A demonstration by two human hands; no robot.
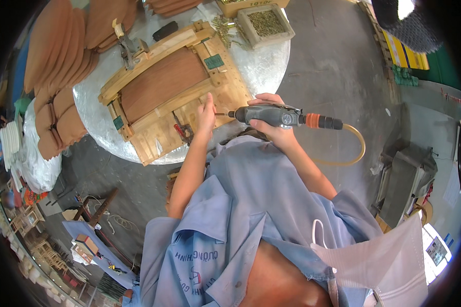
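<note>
My right hand [272, 122] wraps round the dark body of an air screwdriver [279, 115], which lies level with its bit pointing left. The thin bit [223, 114] reaches to my left hand [206, 116], whose fingers are closed close to its tip; what they pinch is too small to make out. Just beyond my left hand stands a wooden jig [164, 105] framing a brown wood panel [164, 84]. A toggle clamp [128, 53] is at the jig's far side. Another, red-handled clamp [182, 130] sits at its near edge.
A round, film-wrapped table [95, 120] carries the jig. At its far right is a tray of screws [267, 23], with loose screws [225, 28] beside it. Stacked brown panels [56, 46] stand at the left. A yellow air hose [362, 146] loops to the right.
</note>
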